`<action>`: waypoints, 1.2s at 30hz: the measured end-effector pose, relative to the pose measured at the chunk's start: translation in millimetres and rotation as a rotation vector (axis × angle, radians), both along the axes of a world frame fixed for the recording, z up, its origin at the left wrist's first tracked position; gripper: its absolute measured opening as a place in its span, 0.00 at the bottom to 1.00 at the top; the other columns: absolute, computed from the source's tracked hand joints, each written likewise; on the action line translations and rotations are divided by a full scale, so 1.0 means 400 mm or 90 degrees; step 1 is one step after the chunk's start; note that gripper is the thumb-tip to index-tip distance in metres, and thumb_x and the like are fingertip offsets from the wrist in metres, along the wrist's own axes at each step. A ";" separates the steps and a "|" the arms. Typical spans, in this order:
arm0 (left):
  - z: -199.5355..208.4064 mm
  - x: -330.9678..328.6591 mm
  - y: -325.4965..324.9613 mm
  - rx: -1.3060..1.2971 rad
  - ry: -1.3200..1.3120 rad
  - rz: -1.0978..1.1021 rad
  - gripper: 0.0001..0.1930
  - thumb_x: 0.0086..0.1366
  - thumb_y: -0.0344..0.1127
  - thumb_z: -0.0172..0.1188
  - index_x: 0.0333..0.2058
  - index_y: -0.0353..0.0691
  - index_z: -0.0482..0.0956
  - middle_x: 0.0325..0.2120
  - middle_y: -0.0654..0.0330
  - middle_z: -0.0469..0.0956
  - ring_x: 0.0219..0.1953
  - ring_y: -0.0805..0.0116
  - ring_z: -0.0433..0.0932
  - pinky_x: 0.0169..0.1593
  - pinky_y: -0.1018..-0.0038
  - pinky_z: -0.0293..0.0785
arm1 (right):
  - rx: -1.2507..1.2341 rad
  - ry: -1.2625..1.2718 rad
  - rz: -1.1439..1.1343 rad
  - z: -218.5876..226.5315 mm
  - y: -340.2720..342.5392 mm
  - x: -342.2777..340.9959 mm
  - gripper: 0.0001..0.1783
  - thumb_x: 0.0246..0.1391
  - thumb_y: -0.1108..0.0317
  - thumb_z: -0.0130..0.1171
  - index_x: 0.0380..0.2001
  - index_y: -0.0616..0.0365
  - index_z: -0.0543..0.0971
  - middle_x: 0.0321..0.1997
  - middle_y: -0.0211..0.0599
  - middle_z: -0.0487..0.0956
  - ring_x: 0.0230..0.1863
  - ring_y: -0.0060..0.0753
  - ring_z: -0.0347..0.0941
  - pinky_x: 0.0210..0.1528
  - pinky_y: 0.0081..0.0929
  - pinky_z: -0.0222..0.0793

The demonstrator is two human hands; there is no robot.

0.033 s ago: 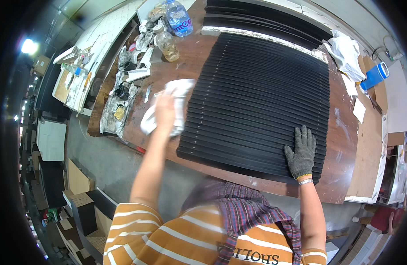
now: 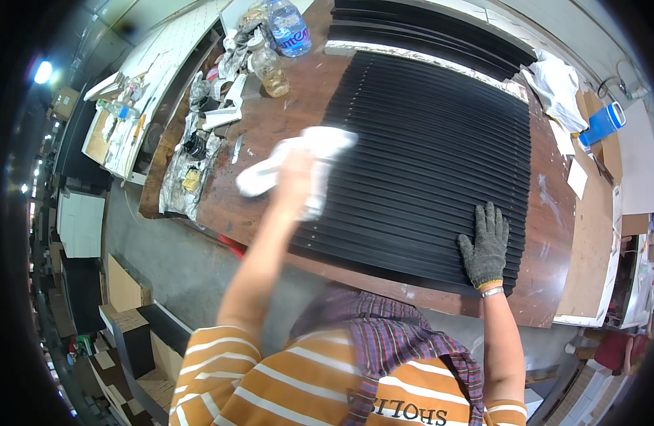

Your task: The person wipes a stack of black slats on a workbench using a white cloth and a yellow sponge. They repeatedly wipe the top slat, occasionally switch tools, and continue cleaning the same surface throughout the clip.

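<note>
A broad row of long black strips [image 2: 419, 163], laid side by side, covers the middle of the brown table. My bare left hand [image 2: 296, 174], a little blurred, presses a white cloth [image 2: 259, 177] down at the left ends of the strips. Part of the cloth lies over the strips and part hangs over the tabletop. In a dark grey knitted glove, my right hand [image 2: 487, 245] rests flat on the strips near their right ends, its fingers stretched out and holding nothing.
More black strips [image 2: 426, 35] lie behind a pale bar [image 2: 426, 65]. A water bottle [image 2: 289, 28], a jar [image 2: 269, 71] and stained wrappings [image 2: 181, 184] stand along the left of the table [image 2: 220, 199]. At the right are a white bag [image 2: 558, 89] and a blue jug [image 2: 602, 123].
My left hand has moved to the right with the white cloth, from the table beside the strips onto their left ends. My right hand has stayed in place.
</note>
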State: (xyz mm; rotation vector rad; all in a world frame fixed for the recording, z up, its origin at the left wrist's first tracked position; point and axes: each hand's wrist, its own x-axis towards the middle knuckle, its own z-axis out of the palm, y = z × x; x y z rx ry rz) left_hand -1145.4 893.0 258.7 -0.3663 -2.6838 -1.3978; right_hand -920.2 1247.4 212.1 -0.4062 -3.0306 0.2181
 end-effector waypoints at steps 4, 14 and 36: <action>-0.093 0.139 0.298 -0.224 0.403 -0.570 0.19 0.72 0.51 0.58 0.56 0.54 0.84 0.61 0.59 0.78 0.64 0.55 0.72 0.69 0.54 0.64 | 0.013 -0.042 -0.019 0.004 -0.007 -0.007 0.44 0.58 0.51 0.66 0.73 0.57 0.65 0.80 0.52 0.58 0.81 0.58 0.49 0.82 0.55 0.38; -0.212 -0.256 -0.242 -0.466 0.329 0.000 0.15 0.63 0.32 0.65 0.49 0.50 0.89 0.42 0.57 0.88 0.38 0.59 0.84 0.45 0.66 0.79 | -0.001 -0.010 -0.019 0.012 -0.010 -0.002 0.46 0.54 0.51 0.69 0.73 0.56 0.66 0.80 0.50 0.60 0.80 0.59 0.51 0.82 0.57 0.41; -0.184 -0.577 0.441 -0.149 0.417 -0.111 0.26 0.58 0.21 0.60 0.57 0.40 0.81 0.57 0.53 0.77 0.56 0.48 0.75 0.58 0.59 0.74 | -0.091 -0.030 -0.031 0.038 0.017 -0.022 0.48 0.47 0.44 0.70 0.69 0.53 0.71 0.76 0.53 0.65 0.77 0.62 0.56 0.78 0.64 0.45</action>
